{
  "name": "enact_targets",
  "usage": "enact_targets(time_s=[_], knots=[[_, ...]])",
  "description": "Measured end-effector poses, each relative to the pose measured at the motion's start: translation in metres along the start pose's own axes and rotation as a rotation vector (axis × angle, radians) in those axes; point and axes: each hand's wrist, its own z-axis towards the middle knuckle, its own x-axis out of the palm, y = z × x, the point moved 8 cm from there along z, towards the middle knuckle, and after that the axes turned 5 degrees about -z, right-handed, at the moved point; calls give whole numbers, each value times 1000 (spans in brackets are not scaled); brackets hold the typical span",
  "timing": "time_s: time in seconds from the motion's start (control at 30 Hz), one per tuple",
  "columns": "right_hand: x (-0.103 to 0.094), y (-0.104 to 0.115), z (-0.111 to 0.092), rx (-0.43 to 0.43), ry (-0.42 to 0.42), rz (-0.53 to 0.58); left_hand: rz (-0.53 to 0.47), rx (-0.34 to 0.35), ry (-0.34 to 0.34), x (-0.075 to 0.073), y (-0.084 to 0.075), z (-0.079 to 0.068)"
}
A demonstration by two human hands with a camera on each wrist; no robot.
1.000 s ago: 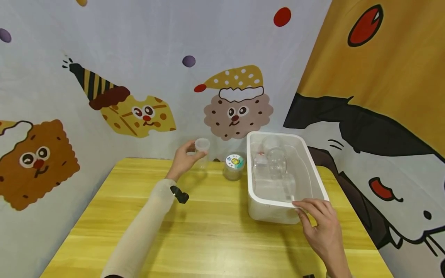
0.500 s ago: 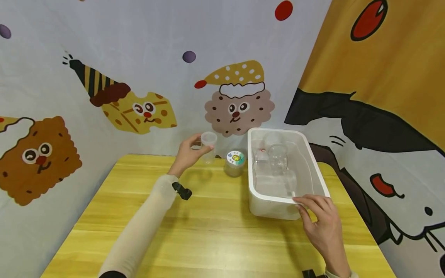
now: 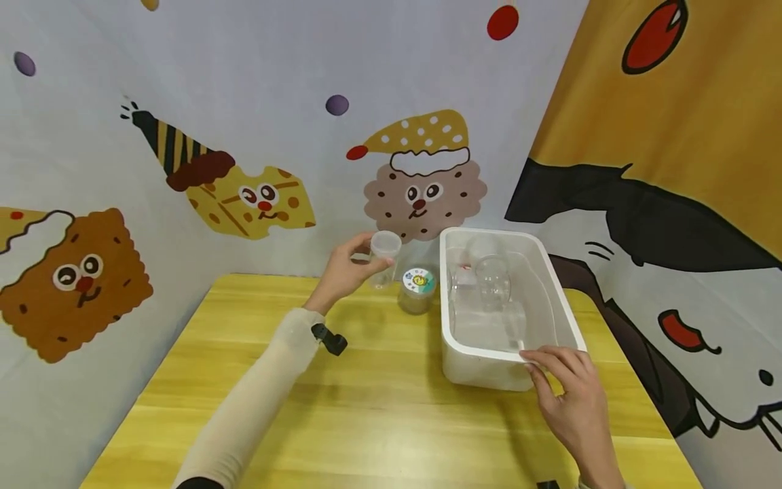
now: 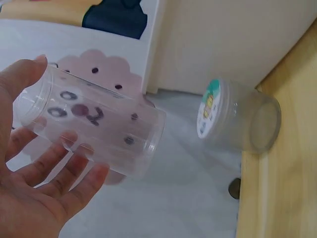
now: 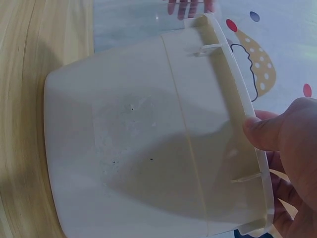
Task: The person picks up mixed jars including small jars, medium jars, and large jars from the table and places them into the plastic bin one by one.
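Observation:
My left hand (image 3: 345, 272) holds a clear, see-through plastic jar (image 3: 385, 265) with a pale lid, raised above the far part of the table. In the left wrist view, thumb and fingers wrap the lid end of this jar (image 4: 99, 119). Just right of it, a second plastic jar (image 3: 418, 292) stands upright on the table, its lid bearing a colourful round label. My right hand (image 3: 574, 401) grips the near right rim of a white plastic tub (image 3: 489, 370). From the right wrist, the thumb presses the outside of the tub's rim, with the fingers curled over it.
Several clear jars (image 3: 492, 282) lie inside the tub. The wooden-topped table (image 3: 366, 421) reaches back to a wall hung with a cartoon-printed cloth (image 3: 275, 81). The labelled jar stands close to the tub's left wall.
My left hand has moved right with the held jar, closer to the labelled jar. The right hand keeps its grip on the tub's rim.

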Motion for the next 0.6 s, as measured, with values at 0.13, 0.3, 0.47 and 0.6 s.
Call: enact_targets(time_s=[0.13,0.3,0.47,0.6], knots=[[-4,2,-2,-42,-43,24,-26,28,15,10,-12,-1],[-5,3,-1,-46,-42,21,-16,51,48,19,-28,1],[-2,3,-1,-9,20,-22,12,64,73,27,-41,2],[-4,1,0,-12,29,-35,14,86,93,37,-51,5]])
